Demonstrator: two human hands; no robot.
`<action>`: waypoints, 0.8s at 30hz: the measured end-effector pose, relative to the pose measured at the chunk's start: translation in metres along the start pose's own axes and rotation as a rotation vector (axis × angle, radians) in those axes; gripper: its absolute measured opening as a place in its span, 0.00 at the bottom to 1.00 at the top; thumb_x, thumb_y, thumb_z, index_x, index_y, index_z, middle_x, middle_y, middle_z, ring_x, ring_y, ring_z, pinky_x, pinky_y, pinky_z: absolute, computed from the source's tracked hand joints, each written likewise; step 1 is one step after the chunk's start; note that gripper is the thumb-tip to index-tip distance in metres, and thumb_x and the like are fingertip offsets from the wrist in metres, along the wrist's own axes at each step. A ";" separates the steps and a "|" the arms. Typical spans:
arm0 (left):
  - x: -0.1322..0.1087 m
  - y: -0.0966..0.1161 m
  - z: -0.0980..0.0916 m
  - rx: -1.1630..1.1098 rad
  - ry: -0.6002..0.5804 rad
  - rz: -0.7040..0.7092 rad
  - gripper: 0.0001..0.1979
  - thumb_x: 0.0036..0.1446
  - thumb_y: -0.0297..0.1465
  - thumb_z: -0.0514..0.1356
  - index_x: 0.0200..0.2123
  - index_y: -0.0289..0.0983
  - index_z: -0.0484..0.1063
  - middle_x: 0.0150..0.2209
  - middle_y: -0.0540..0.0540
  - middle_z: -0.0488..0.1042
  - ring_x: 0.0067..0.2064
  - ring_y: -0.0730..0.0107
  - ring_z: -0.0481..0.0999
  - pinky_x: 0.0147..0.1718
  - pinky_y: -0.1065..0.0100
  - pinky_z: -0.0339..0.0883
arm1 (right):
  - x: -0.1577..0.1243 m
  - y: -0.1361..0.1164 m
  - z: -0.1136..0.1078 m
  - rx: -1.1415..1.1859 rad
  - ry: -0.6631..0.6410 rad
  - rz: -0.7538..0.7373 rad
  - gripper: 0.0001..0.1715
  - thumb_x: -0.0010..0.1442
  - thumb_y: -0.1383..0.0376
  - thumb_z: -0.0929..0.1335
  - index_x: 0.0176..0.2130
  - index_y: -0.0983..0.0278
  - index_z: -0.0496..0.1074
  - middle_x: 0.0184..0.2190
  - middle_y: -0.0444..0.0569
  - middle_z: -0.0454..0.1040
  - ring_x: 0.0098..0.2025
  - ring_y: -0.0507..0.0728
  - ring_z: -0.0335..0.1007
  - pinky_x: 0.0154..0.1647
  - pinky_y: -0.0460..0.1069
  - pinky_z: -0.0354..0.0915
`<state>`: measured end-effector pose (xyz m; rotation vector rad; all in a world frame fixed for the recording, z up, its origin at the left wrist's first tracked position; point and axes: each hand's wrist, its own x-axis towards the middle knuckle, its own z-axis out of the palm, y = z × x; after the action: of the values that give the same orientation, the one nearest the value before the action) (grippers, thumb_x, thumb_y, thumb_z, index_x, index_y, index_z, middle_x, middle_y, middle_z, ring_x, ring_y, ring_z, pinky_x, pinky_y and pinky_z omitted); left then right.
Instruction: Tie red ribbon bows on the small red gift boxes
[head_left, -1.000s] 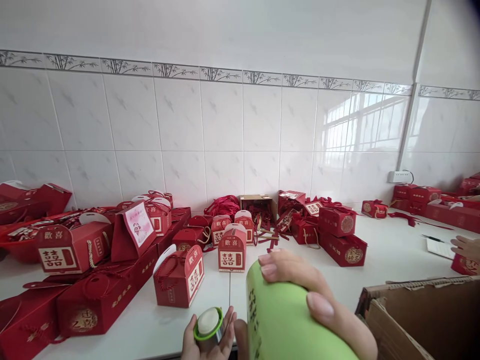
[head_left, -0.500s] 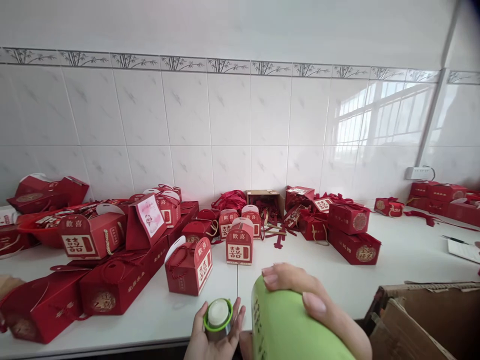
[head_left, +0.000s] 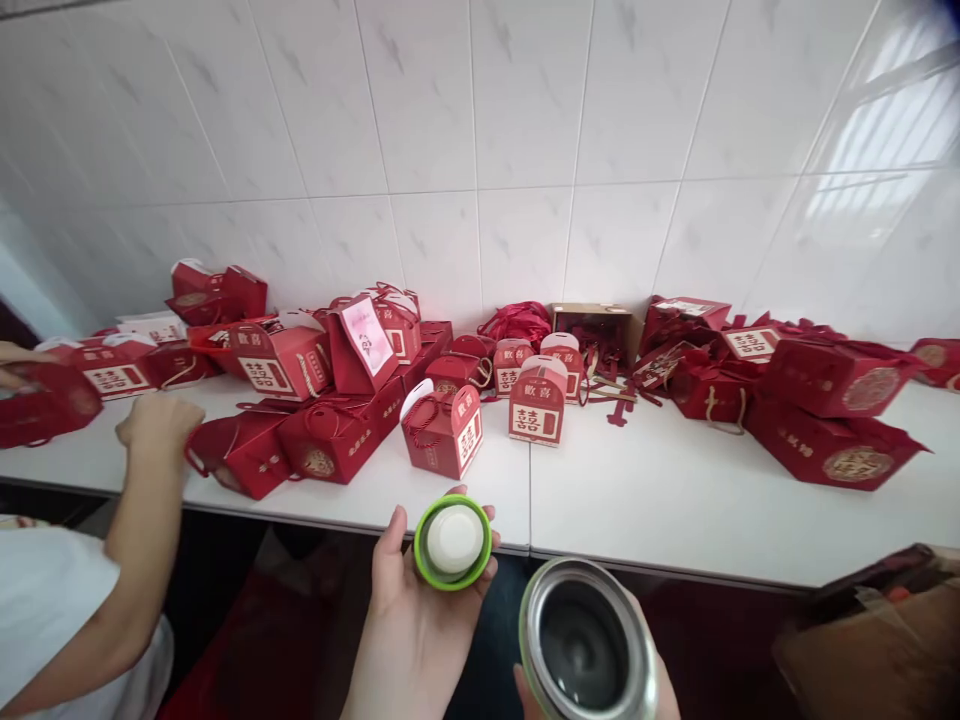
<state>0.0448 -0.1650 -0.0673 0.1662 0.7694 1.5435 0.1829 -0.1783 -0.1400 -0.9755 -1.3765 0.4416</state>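
Observation:
My left hand (head_left: pixel 416 620) is closed around a round bottle cap (head_left: pixel 452 540) with a green rim and a white inner plug, held with its inside facing up. My right hand (head_left: pixel 660 695) shows only as a sliver of skin at the bottom edge, gripping a bottle (head_left: pixel 587 645) from below. The bottle's steel mouth is uncovered and points up at the camera, showing a dark inside. Both hands hover just in front of the white counter's (head_left: pixel 675 510) near edge.
Several red gift boxes (head_left: pixel 441 430) with gold characters and rope handles crowd the counter against the white tiled wall. At the left, another person's hand (head_left: pixel 157 425) in a white sleeve rests by a red box. A brown carton corner (head_left: pixel 877 630) shows at the bottom right.
The view has tipped down and left. The bottle has swung upright so its open mouth faces the camera instead of its green side. Another person's arm has come into view at left.

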 end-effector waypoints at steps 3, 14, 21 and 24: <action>-0.008 0.005 -0.004 0.060 -0.036 0.052 0.21 0.55 0.35 0.56 0.52 0.36 0.68 0.42 0.38 0.75 0.39 0.57 0.76 0.36 0.62 0.71 | -0.013 0.005 0.013 -0.052 0.023 0.080 0.28 0.40 0.64 0.73 0.44 0.63 0.70 0.34 0.49 0.77 0.33 0.60 0.76 0.32 0.47 0.73; -0.033 0.007 0.001 0.801 -0.148 0.362 0.23 0.42 0.34 0.68 0.45 0.39 0.76 0.42 0.42 0.74 0.43 0.57 0.72 0.42 0.68 0.66 | -0.035 0.013 0.025 0.147 -0.160 0.239 0.31 0.39 0.67 0.69 0.46 0.64 0.68 0.36 0.48 0.76 0.34 0.57 0.75 0.36 0.44 0.71; -0.037 -0.002 0.007 1.349 -0.266 0.439 0.22 0.37 0.28 0.68 0.42 0.45 0.78 0.40 0.42 0.71 0.43 0.55 0.70 0.48 0.62 0.66 | -0.049 0.027 0.032 0.259 -0.157 0.339 0.22 0.49 0.60 0.69 0.45 0.62 0.70 0.36 0.49 0.77 0.34 0.58 0.76 0.33 0.45 0.72; -0.031 -0.013 0.001 1.261 -0.139 0.501 0.24 0.35 0.27 0.70 0.41 0.43 0.79 0.37 0.42 0.69 0.42 0.58 0.68 0.45 0.70 0.65 | -0.054 0.029 0.037 0.203 -0.052 0.291 0.17 0.58 0.59 0.63 0.45 0.61 0.71 0.36 0.50 0.77 0.36 0.58 0.76 0.35 0.46 0.72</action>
<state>0.0607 -0.1941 -0.0629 1.4580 1.5724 1.2457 0.1448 -0.1923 -0.1993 -1.0038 -1.2121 0.8144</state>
